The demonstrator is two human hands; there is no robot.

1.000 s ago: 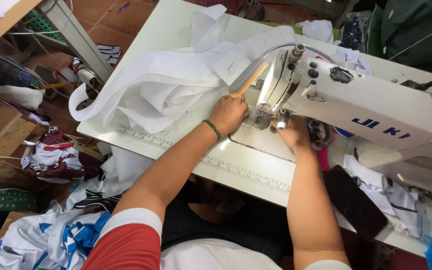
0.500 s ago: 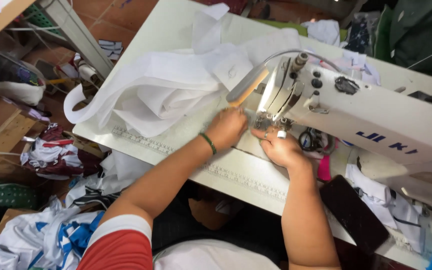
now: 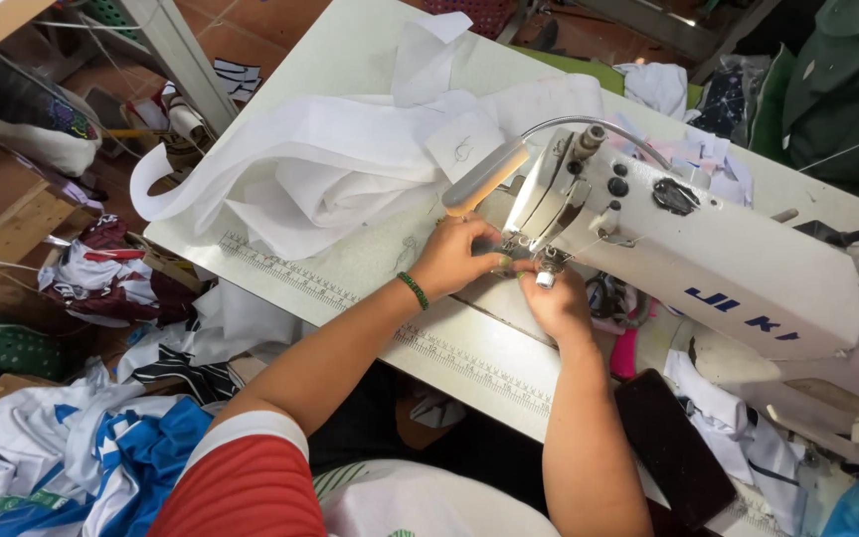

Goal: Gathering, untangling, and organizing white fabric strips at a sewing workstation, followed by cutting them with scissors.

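Working close under the head of a white sewing machine (image 3: 708, 249), both hands meet at the needle area. The left hand (image 3: 454, 261) comes in from the lower left, a green beaded bracelet (image 3: 413, 289) on its wrist, and its fingers (image 3: 484, 239) are drawn together, pinched on something small right at the presser foot (image 3: 547, 270); what they pinch is too small to make out. The right hand (image 3: 557, 303) sits just below and to the right of those fingers, its own fingers curled together up against the foot, touching or almost touching the left fingertips. Whether it holds anything cannot be told.

Just above the fingers, a small lamp (image 3: 484, 179) on a bent metal neck points down at the needle. Up and to the left of the fingers lies a heap of white fabric (image 3: 330, 169), spread over the pale bench (image 3: 350, 60) and hanging off its left edge. A printed ruler strip (image 3: 469, 363) runs along the bench's near edge, below the hands. To the lower right of the fingers a dark flat phone (image 3: 673, 447) rests near more white cloth (image 3: 738, 423). Far to the lower left, off the bench, lies a pile of blue and white garments (image 3: 62, 457).
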